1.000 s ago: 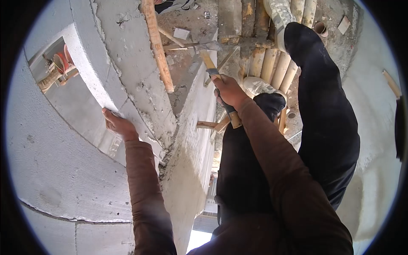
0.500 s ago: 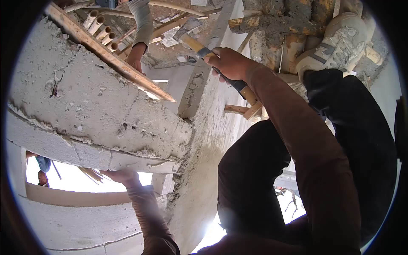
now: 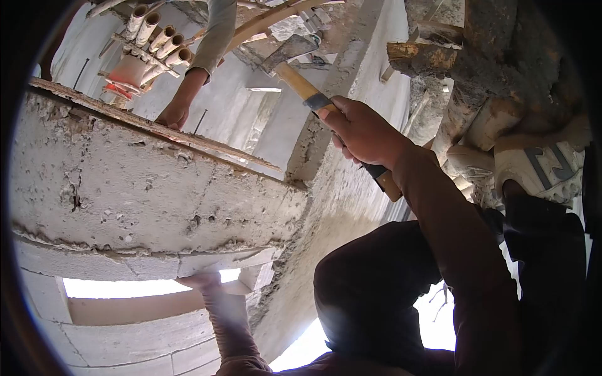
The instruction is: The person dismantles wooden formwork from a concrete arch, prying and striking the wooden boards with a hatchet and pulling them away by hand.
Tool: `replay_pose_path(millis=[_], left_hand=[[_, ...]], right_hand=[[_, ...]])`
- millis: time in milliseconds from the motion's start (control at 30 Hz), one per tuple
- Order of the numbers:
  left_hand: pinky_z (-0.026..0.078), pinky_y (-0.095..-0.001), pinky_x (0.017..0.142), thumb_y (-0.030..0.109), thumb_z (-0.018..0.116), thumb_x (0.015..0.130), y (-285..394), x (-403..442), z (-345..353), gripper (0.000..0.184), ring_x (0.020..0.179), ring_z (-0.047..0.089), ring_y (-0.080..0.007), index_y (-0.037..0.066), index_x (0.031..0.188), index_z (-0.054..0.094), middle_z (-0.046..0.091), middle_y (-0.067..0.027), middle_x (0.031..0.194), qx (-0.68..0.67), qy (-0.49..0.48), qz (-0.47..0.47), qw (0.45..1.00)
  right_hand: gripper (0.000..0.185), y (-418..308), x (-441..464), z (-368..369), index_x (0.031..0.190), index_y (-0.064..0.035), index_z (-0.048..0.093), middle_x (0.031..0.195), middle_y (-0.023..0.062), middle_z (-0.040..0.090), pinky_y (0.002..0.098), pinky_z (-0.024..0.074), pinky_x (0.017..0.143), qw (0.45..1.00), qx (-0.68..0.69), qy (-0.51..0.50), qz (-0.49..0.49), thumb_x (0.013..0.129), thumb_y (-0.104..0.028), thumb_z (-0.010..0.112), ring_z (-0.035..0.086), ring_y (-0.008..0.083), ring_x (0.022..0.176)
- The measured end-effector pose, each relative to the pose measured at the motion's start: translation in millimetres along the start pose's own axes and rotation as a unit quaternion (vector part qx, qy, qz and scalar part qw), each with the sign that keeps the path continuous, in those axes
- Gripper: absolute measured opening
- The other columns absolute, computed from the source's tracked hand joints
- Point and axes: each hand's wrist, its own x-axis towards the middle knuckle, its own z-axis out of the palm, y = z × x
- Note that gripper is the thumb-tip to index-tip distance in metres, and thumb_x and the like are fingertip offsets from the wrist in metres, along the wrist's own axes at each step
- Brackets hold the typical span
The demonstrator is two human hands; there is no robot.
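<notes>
My right hand is closed around the wooden handle of a hatchet, which has dark tape on the grip. Its broad metal head points up and left, apart from the concrete beam. My left hand lies against the lower edge of the pale block course, beside a bright opening; its fingers are stretched to the left and partly hidden. Along the beam's upper edge runs a rough wooden board. Another person's hand touches this board, near an upright nail.
Bundled bamboo poles are beyond the board. A rough plastered wall meets the beam's right end. Mud-caked timbers are at upper right, near my shoes. Another nail stands at the board's left.
My view has shifted, and the hatchet, still in my right hand, shows farther right and lower. The board's angle is flatter, and the other person's hand appears lower and farther left on it.
</notes>
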Motion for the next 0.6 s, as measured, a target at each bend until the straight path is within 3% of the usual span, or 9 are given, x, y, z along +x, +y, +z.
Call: replay_pose_path(millis=[133,200,267,433,500,600], left_hand=[[0.032,-0.0459,0.110,0.061,0.030,0.092,6.4,-9.0,10.7,0.070,0.132,0.036,-0.0286,0.014,0.144,0.034,0.038,-0.0097,0.143,-0.004,0.013,0.000,1.000],[0.033,-0.0436,0.109,0.054,0.034,0.094,9.6,-11.0,16.8,0.065,0.130,0.040,-0.0301,0.011,0.143,0.036,0.041,-0.0088,0.142,-0.020,0.085,-0.032,0.996],[0.033,-0.0438,0.109,0.055,0.034,0.093,-18.2,14.1,-26.6,0.066,0.130,0.039,-0.0304,0.011,0.143,0.036,0.041,-0.0088,0.142,-0.006,0.104,-0.019,0.994],[0.031,-0.0442,0.110,0.057,0.033,0.091,-10.7,7.7,-17.1,0.070,0.131,0.039,-0.0311,0.011,0.143,0.037,0.041,-0.0089,0.143,-0.026,0.124,-0.050,0.991],[0.032,-0.0441,0.110,0.058,0.034,0.090,-13.1,7.8,-19.5,0.070,0.130,0.039,-0.0311,0.011,0.143,0.037,0.041,-0.0089,0.142,-0.004,0.145,-0.038,0.989],[0.032,-0.0441,0.110,0.057,0.033,0.090,-20.5,16.8,-34.8,0.070,0.129,0.040,-0.0310,0.011,0.143,0.037,0.042,-0.0087,0.142,-0.028,0.155,-0.063,0.986]], right_hand=[[0.033,-9.0,-2.3,16.9,0.099,-0.0061,0.048,0.061,0.0001,0.047,0.0248,0.0382,0.038,0.998,0.048,-0.047,0.009,0.100,-0.039,0.045,0.043,0.0071,0.042],[0.034,-15.9,0.7,23.2,0.097,-0.0066,0.048,0.060,0.0002,0.047,0.0245,0.0377,0.038,0.997,0.049,-0.055,0.012,0.100,-0.040,0.045,0.043,0.0069,0.042],[0.033,-14.7,9.1,28.5,0.094,-0.0070,0.047,0.060,0.0004,0.047,0.0248,0.0373,0.037,0.994,0.066,-0.082,-0.003,0.100,-0.039,0.044,0.043,0.0069,0.041],[0.032,-19.5,22.0,44.3,0.094,-0.0068,0.048,0.060,0.0007,0.047,0.0251,0.0372,0.038,0.996,0.054,-0.073,0.012,0.101,-0.037,0.044,0.043,0.0071,0.042],[0.031,-13.2,23.2,55.7,0.097,-0.0059,0.049,0.060,0.0009,0.047,0.0250,0.0373,0.039,0.996,0.081,-0.017,-0.015,0.101,-0.037,0.044,0.043,0.0075,0.042],[0.031,-6.2,34.9,67.8,0.100,-0.0045,0.051,0.060,0.0019,0.048,0.0262,0.0371,0.039,0.997,0.038,-0.035,-0.051,0.101,-0.035,0.044,0.045,0.0085,0.043]])
